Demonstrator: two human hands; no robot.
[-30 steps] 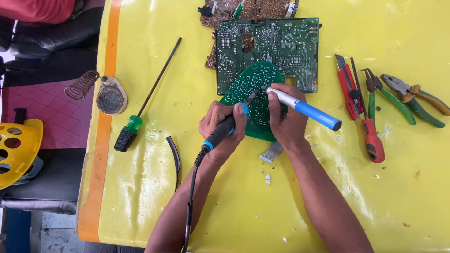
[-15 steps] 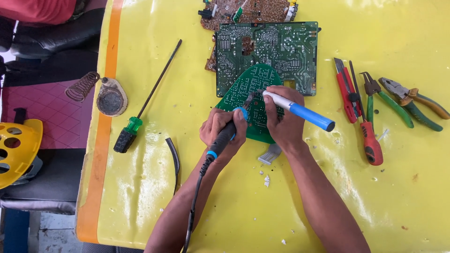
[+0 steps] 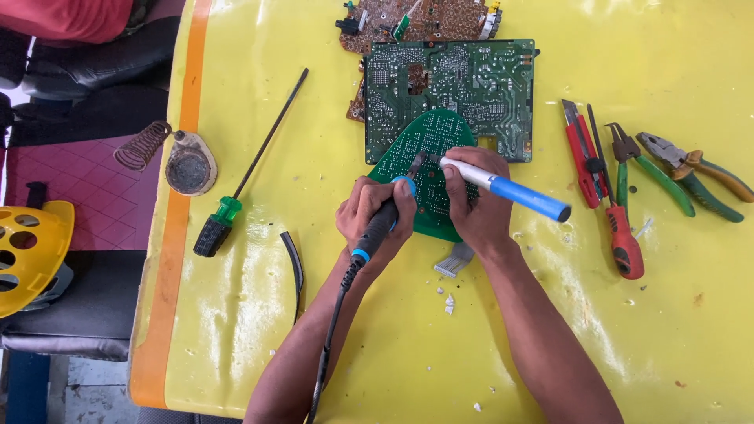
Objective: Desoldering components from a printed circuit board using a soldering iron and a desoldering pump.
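My left hand [image 3: 373, 216] grips the soldering iron [image 3: 385, 220]; my right hand [image 3: 475, 208] holds the blue desoldering pump [image 3: 506, 188]. Both tips meet on the rounded green board [image 3: 428, 169], mid-table. Board likely light, stiff, fragile; best held by its edges.

1. Left forearm: enters the view at 6 o'clock, bare, and runs up toward 12 o'clock with a slight lean toward 1 o'clock.
2. Left hand [image 3: 373, 220]: just left of the view's centre, fingers curled shut around a dark handle, thumb on top, knuckles turned toward 9 o'clock.
3. Right forearm: enters at about 5 o'clock, bare, and angles up toward 11 o'clock.
4. Right hand [image 3: 475, 208]: just right of centre, back facing up, fingers closed in a pen-like grip on a slim barrel.
5. Relation: both hands lie close together, fingertips converging toward 12 o'clock, wrists well apart.
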